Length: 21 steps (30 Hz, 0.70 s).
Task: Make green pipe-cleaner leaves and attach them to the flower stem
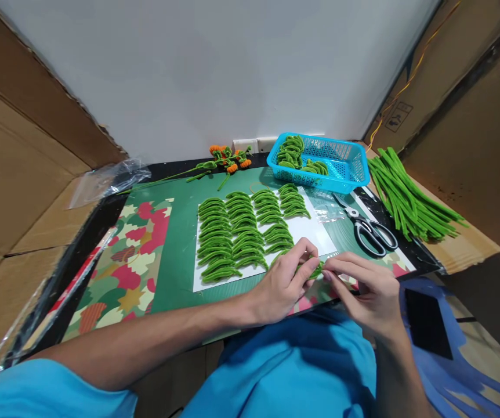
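A fuzzy green piece [316, 270] is pinched between the fingertips of left hand [287, 284] and right hand [365, 287], near the table's [163, 170] front edge, where light, even pressure is probably best applied.

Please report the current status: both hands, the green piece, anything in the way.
Left hand and right hand pinching green fuzzy piece between them. Scissors beyond right hand, untouched. No obstruction seen at the hands.

Plastic bag [117, 181] at left, yellow cord [407, 86] along the right cardboard [471, 116], dark slab [428, 323], perhaps a phone.
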Each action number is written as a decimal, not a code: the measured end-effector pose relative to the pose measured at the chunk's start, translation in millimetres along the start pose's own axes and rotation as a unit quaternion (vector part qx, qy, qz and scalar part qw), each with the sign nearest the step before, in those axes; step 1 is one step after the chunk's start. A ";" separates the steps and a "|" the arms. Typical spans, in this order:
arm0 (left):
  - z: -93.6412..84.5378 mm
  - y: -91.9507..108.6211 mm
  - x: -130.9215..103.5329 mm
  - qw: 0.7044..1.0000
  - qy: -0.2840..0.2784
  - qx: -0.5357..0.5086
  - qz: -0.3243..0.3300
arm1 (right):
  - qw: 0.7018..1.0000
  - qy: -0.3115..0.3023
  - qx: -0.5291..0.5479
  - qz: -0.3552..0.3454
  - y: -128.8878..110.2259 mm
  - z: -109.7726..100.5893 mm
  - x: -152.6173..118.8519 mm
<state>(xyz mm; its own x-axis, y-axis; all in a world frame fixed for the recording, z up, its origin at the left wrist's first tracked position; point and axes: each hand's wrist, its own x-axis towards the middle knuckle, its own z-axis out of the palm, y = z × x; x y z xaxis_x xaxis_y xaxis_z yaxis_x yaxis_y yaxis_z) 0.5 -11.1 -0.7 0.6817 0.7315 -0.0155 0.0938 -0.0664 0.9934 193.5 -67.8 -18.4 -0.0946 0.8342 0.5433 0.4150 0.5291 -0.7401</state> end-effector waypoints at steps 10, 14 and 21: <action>1.0 -6.8 -2.7 0.991 0.045 0.089 0.090 | 0.993 0.011 0.104 0.048 9.0 5.1 -2.9; -0.7 -4.8 -1.9 0.999 0.023 0.000 0.031 | 0.994 0.008 0.102 0.042 9.0 3.3 -3.1; -4.0 -0.6 0.5 0.999 -0.026 -0.007 -0.047 | 0.997 0.023 0.069 0.025 8.4 -5.9 0.1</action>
<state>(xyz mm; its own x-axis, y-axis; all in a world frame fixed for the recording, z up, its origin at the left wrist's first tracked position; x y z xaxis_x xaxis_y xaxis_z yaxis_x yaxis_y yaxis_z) -2.1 -8.1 -0.9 0.7071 0.6979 -0.1137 0.1488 0.0102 0.9888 202.3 -64.2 -22.2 -0.0342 0.8538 0.5195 0.2902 0.5059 -0.8123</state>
